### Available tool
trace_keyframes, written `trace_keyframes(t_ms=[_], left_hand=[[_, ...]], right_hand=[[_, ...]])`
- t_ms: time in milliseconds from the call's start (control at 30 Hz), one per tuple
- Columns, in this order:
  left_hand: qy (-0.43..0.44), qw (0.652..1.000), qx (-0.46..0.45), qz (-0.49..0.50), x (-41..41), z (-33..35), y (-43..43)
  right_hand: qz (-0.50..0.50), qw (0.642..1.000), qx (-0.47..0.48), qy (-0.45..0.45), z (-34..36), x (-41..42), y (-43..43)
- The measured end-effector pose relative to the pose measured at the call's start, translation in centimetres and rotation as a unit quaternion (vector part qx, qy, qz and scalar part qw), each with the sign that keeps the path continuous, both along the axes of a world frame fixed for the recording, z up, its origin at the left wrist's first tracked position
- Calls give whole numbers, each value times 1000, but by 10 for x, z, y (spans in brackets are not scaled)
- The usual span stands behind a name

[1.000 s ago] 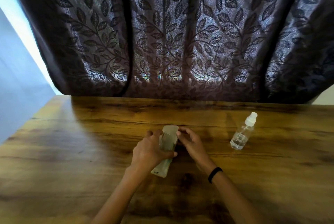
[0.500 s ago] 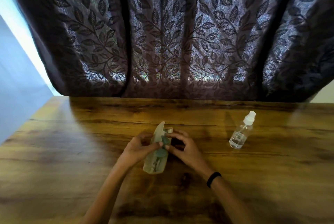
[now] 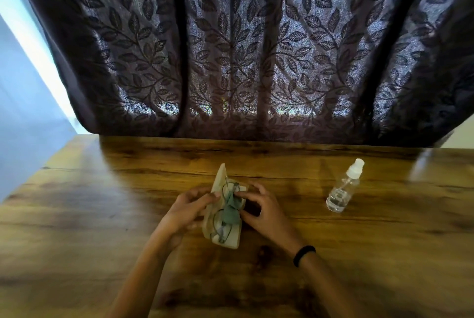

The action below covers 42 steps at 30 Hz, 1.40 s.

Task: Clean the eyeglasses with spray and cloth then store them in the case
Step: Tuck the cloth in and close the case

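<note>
The case [image 3: 232, 239] lies open near the middle of the bench [image 3: 102, 215], its lid standing up on the left side. The eyeglasses [image 3: 221, 227] are inside it, thin wire frame showing, with the green cloth [image 3: 229, 211] bunched across their middle. The left grip [image 3: 188, 211], a bare hand, is curled around the lid side and holds it. The right grip [image 3: 264, 211] is curled on the right rim of the case, fingertips touching the edge beside the cloth. Whether it also pinches the cloth, I cannot tell. The spray bottle [image 3: 342, 189] stands upright, well apart to the right.

By my judgement the glasses are not yet cleaned, so they have to come out first. The risks sit there. Pulling the cloth alone could drag the frame by a temple or the bridge and bend the thin wire. If the lid side is let go, it may snap shut on the fingers or the lenses. A reach to the right could knock over the light bottle.
</note>
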<state>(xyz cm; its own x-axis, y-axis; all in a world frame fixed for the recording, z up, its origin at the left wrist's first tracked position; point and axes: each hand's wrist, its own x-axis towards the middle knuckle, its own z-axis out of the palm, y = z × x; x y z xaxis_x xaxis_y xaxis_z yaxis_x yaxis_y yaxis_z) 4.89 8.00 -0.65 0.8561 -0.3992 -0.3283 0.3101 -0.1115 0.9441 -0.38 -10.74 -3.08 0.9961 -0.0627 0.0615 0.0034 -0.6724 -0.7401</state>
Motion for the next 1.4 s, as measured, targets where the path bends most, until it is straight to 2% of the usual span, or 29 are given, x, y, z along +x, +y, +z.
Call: trace_keyframes(t_ms=[167, 333, 567, 933, 1100, 1400], left_hand=[[10, 1000, -14, 4, -1, 1, -1], [1, 1000, -11, 3, -3, 3, -3], [0, 1000, -13, 1, -4, 2, -2], [24, 999, -41, 25, -5, -6, 0], [17, 998, -39, 53, -6, -9, -2], [17, 997, -43, 58, -6, -8, -3]], right_hand=[[5, 1000, 3, -6, 0, 1, 3], [35, 998, -53, -1, 0, 5, 4], [28, 999, -24, -4, 5, 10, 8], [55, 984, -169, -28, -10, 21, 25], [60, 977, -204, -27, -8, 25, 22], [97, 975, -192, 54, -6, 33, 11]])
